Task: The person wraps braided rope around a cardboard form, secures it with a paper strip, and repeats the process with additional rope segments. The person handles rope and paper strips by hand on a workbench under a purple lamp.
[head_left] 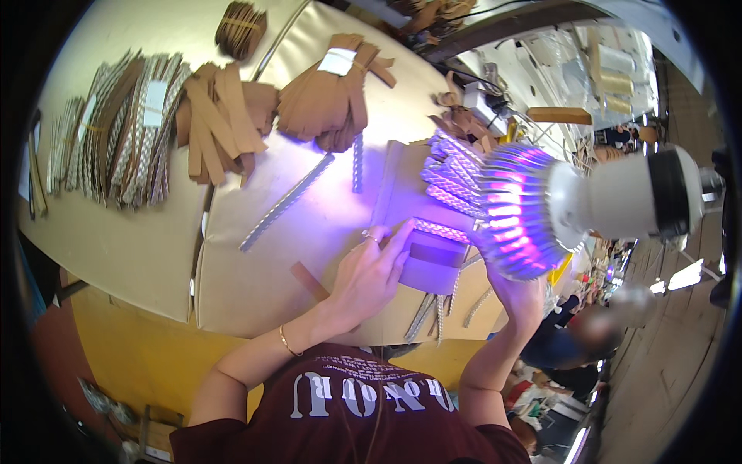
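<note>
A short braided strip [440, 230], lit purple, lies across a flat board with a dark band [437, 254]. My left hand [369, 267] rests at the strip's left end. Its index finger is stretched out with the tip touching that end, and the thumb sits apart, lower on the board. I see no grip around the strip. My right hand [514, 286] is by the strip's right end, its fingers hidden behind the lamp [522, 209]. Just beyond the strip is a pile of braided strips [456, 174], also lit purple.
Bundles of brown strips [328, 93] and braided strips [131, 127] lie on the table [247, 298] at the far left and back. One loose braided strip [286, 203] lies left of the board. The large lamp blocks the right side. Several braided pieces [439, 315] lie near the front edge.
</note>
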